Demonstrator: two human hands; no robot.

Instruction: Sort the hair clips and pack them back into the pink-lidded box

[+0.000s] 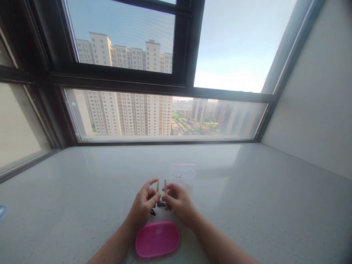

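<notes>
My left hand (145, 200) pinches a slim, pale wooden piece (157, 184) between thumb and fingers, holding it upright. Opposite it, my right hand (177, 198) grips a similar pale wooden piece (165, 186), also upright, with a narrow gap between the two. They look like clothes-peg halves, but I cannot tell for sure. Under the fingers lie small black objects, one (161, 204) between the hands and another (153, 212) beside my left hand; both are partly hidden. Closer to me, a pink oval tray (157, 255) sits between my forearms.
Beyond my hands lies a clear plastic bag (188, 174) with small metal parts (177, 176) in it. The pale speckled counter (247, 205) runs back to a dark window frame (165, 143). A bluish, shiny object (2, 211) shows at the left edge; a white wall (316, 110) stands right.
</notes>
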